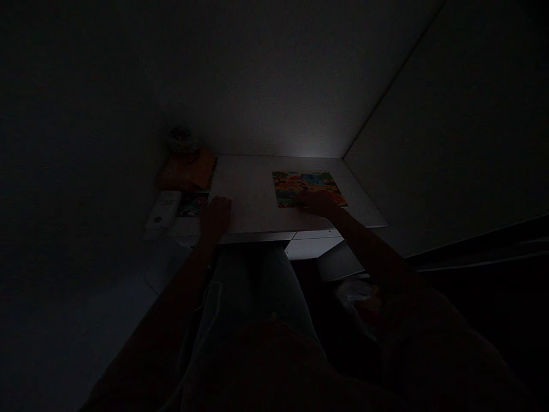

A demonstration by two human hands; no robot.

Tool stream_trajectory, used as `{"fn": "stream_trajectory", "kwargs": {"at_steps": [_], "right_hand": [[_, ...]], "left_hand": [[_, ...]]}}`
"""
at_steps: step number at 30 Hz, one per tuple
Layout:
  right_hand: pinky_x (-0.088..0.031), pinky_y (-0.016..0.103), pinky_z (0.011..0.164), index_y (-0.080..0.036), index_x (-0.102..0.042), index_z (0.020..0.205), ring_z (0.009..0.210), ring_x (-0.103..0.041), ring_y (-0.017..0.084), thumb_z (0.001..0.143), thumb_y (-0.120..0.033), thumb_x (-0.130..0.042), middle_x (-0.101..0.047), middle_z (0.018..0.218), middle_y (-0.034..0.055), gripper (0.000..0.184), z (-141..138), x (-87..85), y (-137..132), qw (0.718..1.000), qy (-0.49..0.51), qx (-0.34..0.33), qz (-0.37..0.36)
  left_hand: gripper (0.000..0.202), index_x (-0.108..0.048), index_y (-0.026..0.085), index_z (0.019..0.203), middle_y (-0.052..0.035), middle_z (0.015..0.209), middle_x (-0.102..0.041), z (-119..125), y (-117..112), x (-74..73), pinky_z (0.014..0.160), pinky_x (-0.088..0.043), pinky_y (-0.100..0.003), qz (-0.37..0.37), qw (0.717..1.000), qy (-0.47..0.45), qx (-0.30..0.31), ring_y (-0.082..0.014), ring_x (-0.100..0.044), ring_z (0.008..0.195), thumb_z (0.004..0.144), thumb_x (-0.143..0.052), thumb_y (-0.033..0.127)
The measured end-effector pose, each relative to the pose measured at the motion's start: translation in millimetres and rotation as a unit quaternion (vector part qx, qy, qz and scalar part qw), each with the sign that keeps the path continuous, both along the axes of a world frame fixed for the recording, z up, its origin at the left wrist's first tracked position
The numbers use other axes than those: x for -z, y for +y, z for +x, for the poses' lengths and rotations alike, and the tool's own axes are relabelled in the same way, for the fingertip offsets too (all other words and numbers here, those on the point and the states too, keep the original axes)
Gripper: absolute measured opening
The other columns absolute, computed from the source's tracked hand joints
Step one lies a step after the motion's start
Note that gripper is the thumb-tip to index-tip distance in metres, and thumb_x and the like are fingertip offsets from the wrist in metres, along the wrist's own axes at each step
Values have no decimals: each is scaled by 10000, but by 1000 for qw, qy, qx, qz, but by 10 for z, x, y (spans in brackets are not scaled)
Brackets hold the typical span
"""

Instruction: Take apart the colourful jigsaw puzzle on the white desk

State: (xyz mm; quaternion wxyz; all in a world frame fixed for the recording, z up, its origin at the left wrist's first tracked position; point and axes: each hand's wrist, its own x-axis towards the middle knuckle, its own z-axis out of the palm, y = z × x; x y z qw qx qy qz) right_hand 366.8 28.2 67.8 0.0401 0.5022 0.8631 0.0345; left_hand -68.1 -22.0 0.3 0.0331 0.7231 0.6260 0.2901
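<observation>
The scene is very dark, so fine detail is lost. A colourful printed picture sheet (309,181), perhaps a puzzle board, lies on the right part of the white desk (251,191). Over its lower edge is my right hand (317,202), its fingers bent together against the print; whatever they pinch is too dim to name. My left hand (218,214) rests on the desk near its front edge, fingers lying down on the surface and nothing visible in them. Just left of it is a dark patterned card or sheet (192,205).
At the desk's left end are an orange paper bag or packet (186,170), a white box-like device (164,209) and a dim bowl-like object (182,140). Walls border the back and right. Below the right arm, a clear plastic bag (355,290) sits beside an open drawer or panel (341,261).
</observation>
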Motion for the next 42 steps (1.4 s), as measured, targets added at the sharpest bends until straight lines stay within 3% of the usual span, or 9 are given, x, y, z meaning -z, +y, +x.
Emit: {"fn": "stream_trajectory", "kwargs": {"at_steps": [7,10,14,18,22,25,29,37,42], "right_hand": [[-578,582,1333,-244,-773,1679,1638,-677,414,1203,-534,-653,-688,1807,169,569,-79,352,-161,993,87,75,30],[-469,653,1435,-217,-752,1703,1735,-570,437,1146,-636,-719,-624,1863,185,698,-116,589,-200,978,158,113,75],[-463,673,1422,-198,-790,1632,1681,-616,448,1118,-700,-740,-659,1818,219,721,-164,732,-207,966,202,122,105],[-526,682,1333,-220,-845,1507,1531,-712,472,1094,-809,-752,-783,1634,246,725,-287,637,-187,963,195,140,124],[-578,599,1262,-143,-831,1496,1431,-752,475,1070,-888,-762,-809,1517,297,860,-436,472,-164,967,154,180,92],[-616,553,1186,-145,-786,1575,1398,-758,451,1136,-867,-674,-795,1524,296,852,-486,390,-155,975,114,178,73],[-645,502,1100,-168,-751,1640,1344,-780,418,1204,-831,-555,-786,1540,282,817,-510,316,-148,982,63,166,59],[-656,527,1043,-150,-746,1651,1262,-837,455,1215,-778,-573,-820,1497,297,783,-587,127,-108,988,-8,151,27],[-645,552,1121,-206,-718,1716,1383,-811,456,1266,-577,-557,-767,1660,241,605,-535,0,-64,997,-4,74,-19]], "left_hand": [[701,-617,106,1644,-316,1744,-630,66,-30,-44,1501,-266,-675,60,994,-69,-59,-472,-514,1720,1198,-507,635],[737,-589,124,1666,-318,1731,-612,76,-97,-91,1480,-287,-687,68,993,-68,-74,-497,-504,1699,1149,-647,645],[691,-612,157,1581,-294,1599,-656,259,-233,-223,1439,-320,-679,72,996,-54,-26,-492,-571,1601,1067,-819,569],[672,-666,196,1331,-258,1437,-696,695,-288,-431,1266,-462,-647,44,999,1,27,-505,-617,1461,945,-974,651],[294,-637,230,1098,-207,1300,-748,961,-146,-541,1170,-487,-576,9,998,28,58,-433,-685,1302,1021,-873,388],[227,-569,262,965,-112,1036,-738,917,-11,-472,978,-507,-466,-41,996,-68,39,-323,-690,1010,1113,-714,356],[311,-549,264,883,-30,853,-631,774,62,-293,815,-416,-390,-79,971,-220,49,-244,-584,823,1107,-734,377],[454,-498,265,847,-20,818,-600,631,158,-181,844,-494,-354,-78,941,-328,38,-208,-616,812,1261,-478,452],[524,-490,280,827,-41,806,-591,611,183,-122,816,-502,-385,-73,934,-349,41,-229,-598,796,1236,-487,609]]}}
